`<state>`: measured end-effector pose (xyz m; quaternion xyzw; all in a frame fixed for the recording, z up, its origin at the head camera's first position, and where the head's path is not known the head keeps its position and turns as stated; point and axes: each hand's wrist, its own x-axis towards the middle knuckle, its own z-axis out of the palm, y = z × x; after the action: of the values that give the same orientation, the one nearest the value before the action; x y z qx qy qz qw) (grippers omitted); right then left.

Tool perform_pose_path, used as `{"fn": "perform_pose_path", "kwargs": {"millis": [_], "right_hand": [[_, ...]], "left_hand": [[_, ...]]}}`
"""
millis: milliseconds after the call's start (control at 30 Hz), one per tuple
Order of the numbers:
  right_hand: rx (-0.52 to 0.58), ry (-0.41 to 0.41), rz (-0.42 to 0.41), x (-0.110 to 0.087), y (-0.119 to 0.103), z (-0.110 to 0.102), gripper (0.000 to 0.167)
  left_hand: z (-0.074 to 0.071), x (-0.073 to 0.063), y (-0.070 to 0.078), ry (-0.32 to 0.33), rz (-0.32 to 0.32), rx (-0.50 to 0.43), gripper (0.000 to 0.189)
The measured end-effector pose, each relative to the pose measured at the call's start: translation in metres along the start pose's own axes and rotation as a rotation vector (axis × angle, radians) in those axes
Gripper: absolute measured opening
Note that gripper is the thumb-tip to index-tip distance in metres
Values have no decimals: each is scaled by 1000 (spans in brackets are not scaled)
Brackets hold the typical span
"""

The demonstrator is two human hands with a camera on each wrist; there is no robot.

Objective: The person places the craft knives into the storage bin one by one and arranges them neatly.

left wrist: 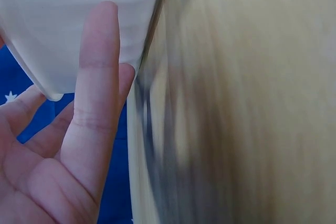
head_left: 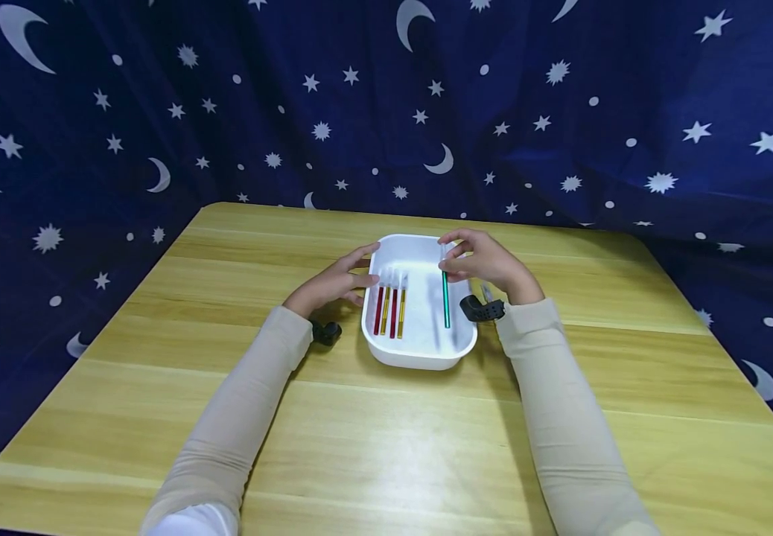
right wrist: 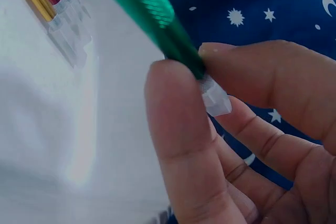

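A white tray [head_left: 420,360] stands on the table, and my left hand [head_left: 336,283] is at its left side. In the left wrist view one straight finger [left wrist: 98,72] lies along the tray's outer wall, while other fingers are partly hidden behind. My right hand [head_left: 487,262] pinches a green craft knife [head_left: 446,298] near its clear-capped end, between thumb and finger, over the tray's right half. The knife's knurled handle points toward the near side. Red craft knives [head_left: 394,313] and gold craft knives [head_left: 401,313], with clear caps, lie side by side in the tray's left half.
Beside the tray's right wall, partly hidden by the right wrist, lies a thin object with a pale end [head_left: 487,292]. A wooden table [head_left: 386,439] carries everything. Behind it hangs a dark blue curtain [head_left: 373,112] with moons and stars.
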<state>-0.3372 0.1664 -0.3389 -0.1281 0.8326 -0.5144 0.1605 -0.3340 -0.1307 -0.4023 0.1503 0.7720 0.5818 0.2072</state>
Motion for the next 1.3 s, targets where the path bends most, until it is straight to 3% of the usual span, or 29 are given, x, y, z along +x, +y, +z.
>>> {"fn": "perform_pose_path", "kwargs": {"millis": [267, 767, 1300], "right_hand": [[-7, -21, 10, 12, -2, 9, 50], [91, -61, 126, 27, -6, 26, 45], [-6, -62, 313, 43, -10, 42, 47]], "left_hand": [[-1, 2, -2, -3, 2, 1, 77], [0, 0, 1, 7, 0, 8, 77], [3, -1, 3, 6, 9, 10, 76]]}}
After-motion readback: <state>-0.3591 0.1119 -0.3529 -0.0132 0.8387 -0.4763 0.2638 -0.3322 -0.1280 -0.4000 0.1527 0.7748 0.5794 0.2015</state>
